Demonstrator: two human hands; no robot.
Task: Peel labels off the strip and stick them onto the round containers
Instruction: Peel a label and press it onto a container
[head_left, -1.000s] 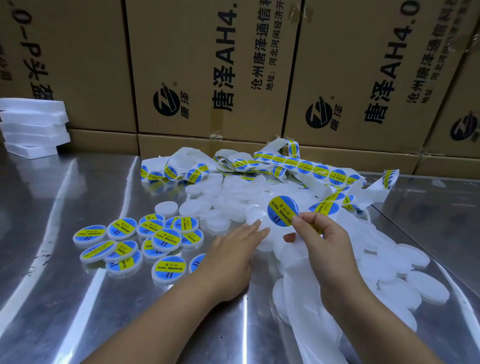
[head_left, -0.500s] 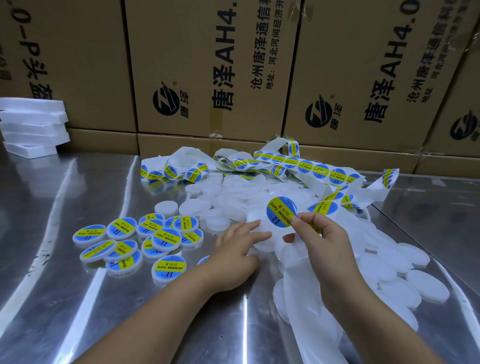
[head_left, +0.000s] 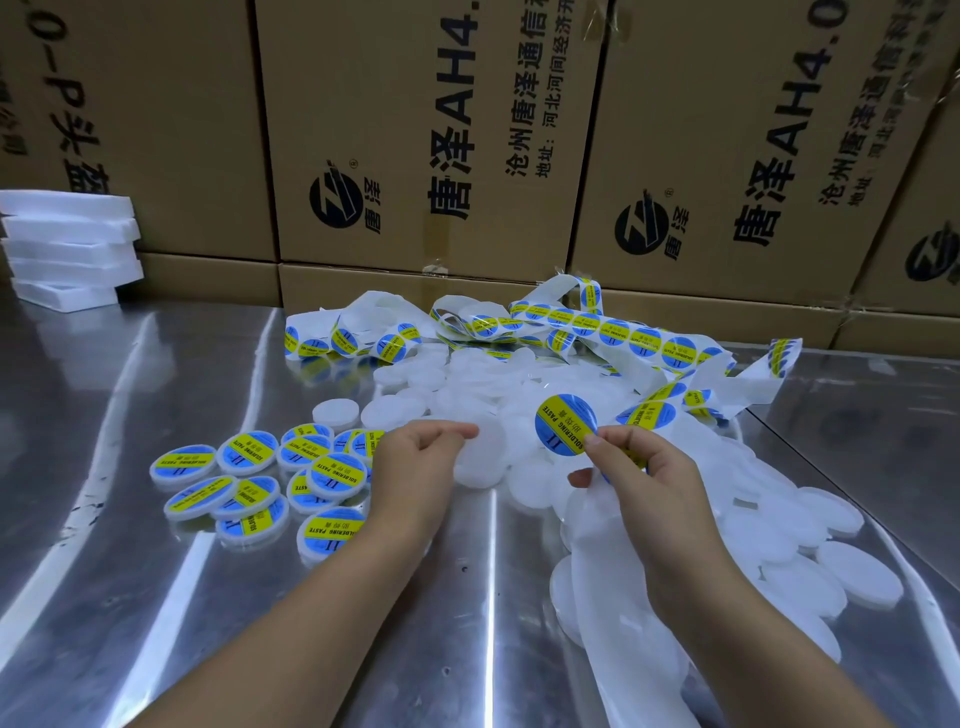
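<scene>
Label (head_left: 565, 423) pinched by its edge stands up in your right hand (head_left: 641, 483), just right of the blank container (head_left: 480, 457) your left hand (head_left: 415, 467) grips. Labelled containers (head_left: 249, 483) cluster on the bench (head_left: 130, 597) to the left.

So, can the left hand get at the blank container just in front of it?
Likely yes: the left hand seems to pinch the rim of the blank container, and nothing lies over it.

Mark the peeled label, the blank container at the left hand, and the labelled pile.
peeled label (head_left: 565, 423), head view, centre of its printed face.
blank container (head_left: 484, 460), head view, bare white top.
labelled pile (head_left: 335, 475), head view, label of an upper container.
</scene>
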